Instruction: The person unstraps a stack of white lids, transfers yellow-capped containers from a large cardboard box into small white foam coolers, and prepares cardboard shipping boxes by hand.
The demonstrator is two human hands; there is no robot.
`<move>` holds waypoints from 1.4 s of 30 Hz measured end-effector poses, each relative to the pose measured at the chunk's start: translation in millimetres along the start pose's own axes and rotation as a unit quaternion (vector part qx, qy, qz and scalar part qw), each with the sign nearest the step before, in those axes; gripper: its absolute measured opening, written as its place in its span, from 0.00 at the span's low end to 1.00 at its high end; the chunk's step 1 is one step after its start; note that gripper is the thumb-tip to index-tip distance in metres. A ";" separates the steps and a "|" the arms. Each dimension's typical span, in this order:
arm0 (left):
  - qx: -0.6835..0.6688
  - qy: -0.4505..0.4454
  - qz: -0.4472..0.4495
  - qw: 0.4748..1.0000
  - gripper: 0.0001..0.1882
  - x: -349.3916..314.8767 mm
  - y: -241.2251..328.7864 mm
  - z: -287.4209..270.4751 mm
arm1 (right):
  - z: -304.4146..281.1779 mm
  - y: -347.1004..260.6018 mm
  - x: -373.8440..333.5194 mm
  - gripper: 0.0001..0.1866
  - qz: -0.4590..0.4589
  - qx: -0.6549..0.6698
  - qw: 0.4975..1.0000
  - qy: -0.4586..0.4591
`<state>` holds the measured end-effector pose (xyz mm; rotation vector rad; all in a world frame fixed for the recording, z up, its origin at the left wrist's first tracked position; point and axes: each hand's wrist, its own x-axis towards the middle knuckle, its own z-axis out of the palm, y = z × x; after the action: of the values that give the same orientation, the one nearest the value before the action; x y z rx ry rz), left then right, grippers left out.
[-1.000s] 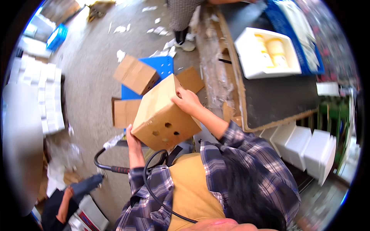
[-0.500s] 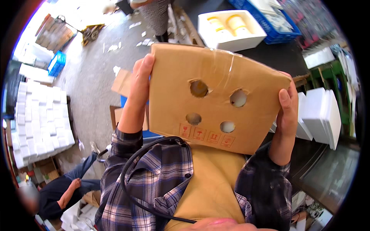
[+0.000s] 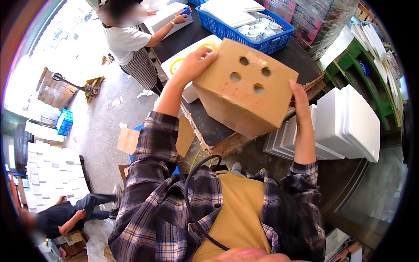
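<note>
I hold a brown cardboard box (image 3: 248,94) with several round holes in its upper face, tilted above the near edge of a dark worktable (image 3: 301,56). My left hand (image 3: 195,62) grips its far left corner. My right hand (image 3: 298,96) clasps its right edge. Both forearms, in plaid sleeves, reach up from below.
On the table stand a white foam tray (image 3: 183,61) and a blue crate (image 3: 244,32) of white items. Another person (image 3: 131,43) works at the far end. White foam lids (image 3: 340,126) lean at the right. Cardboard pieces (image 3: 128,139) lie on the floor; someone sits at lower left (image 3: 70,216).
The box went from low over the floor at my left, up close to my chest, then out over the table edge. My view turned from the floor to the table.
</note>
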<state>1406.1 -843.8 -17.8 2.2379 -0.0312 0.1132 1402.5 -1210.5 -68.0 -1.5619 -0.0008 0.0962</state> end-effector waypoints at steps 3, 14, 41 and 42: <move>0.180 0.124 0.230 0.948 0.16 -5.0 45.6 -3.8 | 0.8 -8.5 7.2 0.24 -0.016 -0.047 0.996 -0.079; 0.501 -0.090 0.361 0.781 0.12 30.9 107.5 16.9 | 44.2 -66.8 17.7 0.29 -0.391 -0.370 0.840 -0.060; 0.501 -0.502 0.361 0.606 0.07 45.7 228.7 34.2 | 55.8 -72.8 -52.0 0.38 -0.375 -0.406 0.833 -0.020; 0.440 -0.476 0.422 0.634 0.08 50.4 232.6 32.8 | 56.9 -71.7 -55.5 0.38 -0.374 -0.412 0.831 -0.017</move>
<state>1444.1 -1013.1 148.5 2.6979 -1.9936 -0.7260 1348.1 -1157.6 7.5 -2.3076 -0.7721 -0.5720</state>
